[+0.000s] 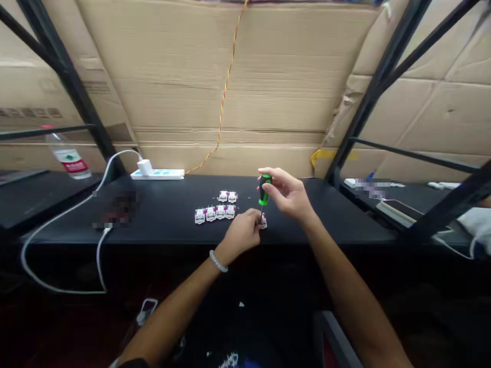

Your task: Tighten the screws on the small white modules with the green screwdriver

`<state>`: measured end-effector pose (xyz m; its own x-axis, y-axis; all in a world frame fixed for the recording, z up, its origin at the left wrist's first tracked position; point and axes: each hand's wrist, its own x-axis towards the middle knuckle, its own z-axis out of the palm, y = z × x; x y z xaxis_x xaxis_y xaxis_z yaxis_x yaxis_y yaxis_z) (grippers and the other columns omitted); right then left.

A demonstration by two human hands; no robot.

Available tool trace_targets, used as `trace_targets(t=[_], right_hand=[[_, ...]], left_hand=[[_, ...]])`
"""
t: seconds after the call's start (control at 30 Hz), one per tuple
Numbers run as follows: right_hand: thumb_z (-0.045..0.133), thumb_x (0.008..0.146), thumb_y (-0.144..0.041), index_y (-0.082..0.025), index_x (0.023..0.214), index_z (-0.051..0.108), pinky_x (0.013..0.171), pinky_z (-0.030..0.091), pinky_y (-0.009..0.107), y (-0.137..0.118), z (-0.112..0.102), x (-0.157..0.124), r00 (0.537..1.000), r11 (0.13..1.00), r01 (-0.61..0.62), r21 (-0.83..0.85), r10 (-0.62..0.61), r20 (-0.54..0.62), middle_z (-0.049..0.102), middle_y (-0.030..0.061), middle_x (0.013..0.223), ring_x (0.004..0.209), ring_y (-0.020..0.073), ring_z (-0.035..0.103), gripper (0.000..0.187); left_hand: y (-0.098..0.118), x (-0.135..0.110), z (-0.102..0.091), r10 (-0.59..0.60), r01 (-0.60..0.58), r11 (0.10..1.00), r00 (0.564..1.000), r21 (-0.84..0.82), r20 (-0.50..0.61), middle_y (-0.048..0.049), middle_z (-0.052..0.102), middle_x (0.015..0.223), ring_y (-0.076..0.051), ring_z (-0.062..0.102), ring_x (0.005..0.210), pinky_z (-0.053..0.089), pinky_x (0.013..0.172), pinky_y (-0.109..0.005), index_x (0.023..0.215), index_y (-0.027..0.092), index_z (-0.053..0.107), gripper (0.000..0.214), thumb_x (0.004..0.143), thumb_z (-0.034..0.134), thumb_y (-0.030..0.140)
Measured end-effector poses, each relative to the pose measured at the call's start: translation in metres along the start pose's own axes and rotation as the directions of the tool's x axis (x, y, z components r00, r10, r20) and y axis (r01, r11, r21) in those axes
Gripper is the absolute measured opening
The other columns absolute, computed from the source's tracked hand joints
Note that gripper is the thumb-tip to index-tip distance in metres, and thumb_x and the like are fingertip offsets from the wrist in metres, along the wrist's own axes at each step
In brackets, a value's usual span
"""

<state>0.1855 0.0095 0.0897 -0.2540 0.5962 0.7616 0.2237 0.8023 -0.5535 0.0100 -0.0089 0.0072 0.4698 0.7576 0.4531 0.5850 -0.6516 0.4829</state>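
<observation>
We see the right hand [288, 193] pinching a screwdriver [263, 196] over one white module [264, 222], itself pinched by the left hand [242, 231] on the counter [164, 217], apparently unfinished, while six modules [220, 212] lie leftward, perhaps finished.

On the black table [161, 225], four small white-and-purple blocks [220, 212] lie in a row left of the left hand [242, 230], a matching pair [223, 196] behind them. Right of the row, a lone white-and-purple block [264, 222] sits at that hand, under the green-and-black screwdriver [264, 190] in the right hand [288, 194]. A long white power strip [163, 175] lies behind and left (before the brown cardboard wall [172, 92]), a clear plastic bottle [71, 157] farther left.
</observation>
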Motion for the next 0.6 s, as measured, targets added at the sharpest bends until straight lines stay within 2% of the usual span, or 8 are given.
trace_targets(t=[0.13, 0.33, 0.5, 0.6], right_hand=[[0.074, 0.098, -0.046, -0.030, 0.130, 0.077, 0.078, 0.063, 0.036, -0.005, -0.001, 0.002, 0.999, 0.996, 0.040, -0.078, -0.041, -0.023, 0.069, 0.0043, 0.100, 0.082, 0.0178, 0.066, 0.037], [0.087, 0.088, -0.040, -0.027, 0.114, 0.081, 0.062, 0.052, 0.030, -0.015, 0.000, 0.006, 0.982, 0.971, 0.122, -0.208, -0.149, -0.119, 0.065, 0.0004, 0.088, 0.064, 0.0126, 0.052, 0.029], [0.084, 0.090, -0.042, -0.028, 0.116, 0.079, 0.062, 0.053, 0.031, -0.012, 0.002, 0.004, 0.979, 0.962, 0.106, -0.253, -0.146, -0.142, 0.067, 0.0016, 0.092, 0.064, 0.0130, 0.053, 0.030], [0.080, 0.093, -0.043, -0.028, 0.129, 0.073, 0.060, 0.053, 0.030, -0.007, 0.002, 0.001, 0.978, 0.960, 0.101, -0.259, -0.144, -0.149, 0.067, 0.0029, 0.096, 0.066, 0.0136, 0.053, 0.040]], left_hand=[[0.001, 0.000, 0.001, 0.004, -0.004, 1.000, 1.000, 0.006, -0.015, -0.0073, 0.073, 0.102, -0.025, 0.072, 0.094, 0.056, 0.091, -0.038, 0.090, 0.021, 0.063, 0.009, 0.094, 0.063, 0.013], [0.006, 0.001, 0.001, -0.035, 0.036, 0.997, 0.999, 0.075, -0.015, -0.0065, 0.072, 0.098, -0.025, 0.071, 0.091, 0.054, 0.086, -0.036, 0.089, 0.022, 0.061, 0.013, 0.091, 0.063, 0.009], [0.007, 0.002, 0.000, -0.042, 0.043, 0.997, 0.999, 0.063, -0.014, -0.0065, 0.072, 0.098, -0.024, 0.070, 0.088, 0.052, 0.083, -0.036, 0.087, 0.021, 0.061, 0.012, 0.092, 0.064, 0.011], [0.008, 0.002, 0.000, -0.054, 0.054, 0.995, 0.999, 0.085, -0.007, -0.0066, 0.073, 0.099, -0.024, 0.070, 0.088, 0.051, 0.083, -0.036, 0.088, 0.021, 0.062, 0.011, 0.092, 0.064, 0.011]])
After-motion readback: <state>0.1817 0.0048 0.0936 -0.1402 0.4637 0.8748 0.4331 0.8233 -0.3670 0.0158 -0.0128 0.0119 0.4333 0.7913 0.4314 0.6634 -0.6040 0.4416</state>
